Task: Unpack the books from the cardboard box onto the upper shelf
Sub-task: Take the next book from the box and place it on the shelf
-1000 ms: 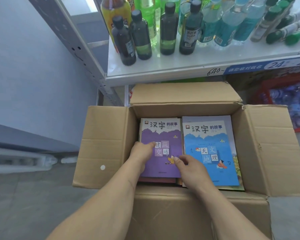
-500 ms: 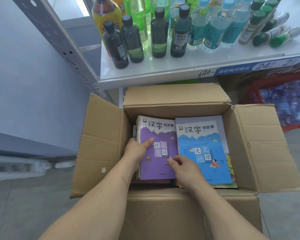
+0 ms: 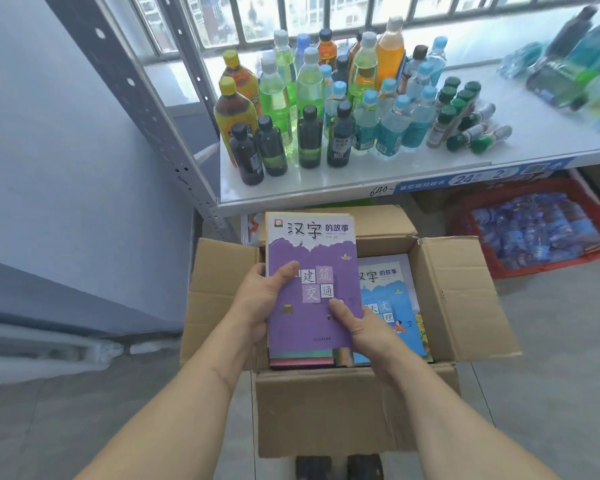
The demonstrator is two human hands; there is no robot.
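Holding the stack of books (image 3: pixel 310 289) from both sides, you have it above the open cardboard box (image 3: pixel 458 299), purple cover up; your left hand (image 3: pixel 260 303) wraps the left edge with the thumb laid on the cover, and your right hand (image 3: pixel 361 327) clasps the lower right corner, thumb on top, fingers hidden beneath. These look like thin paperbacks, several together judging by the coloured edges at the bottom; expect a stack that is fairly light but floppy, with glossy covers that may slide over one another; squeeze spine and fore-edge together and keep fingers under the lowest book. The stack sits between your palms, its far half reaching well past your fingers toward the upper shelf (image 3: pixel 378 188); that unsupported end may droop. The blue book (image 3: pixel 395 306) lies in the box, beside and below.
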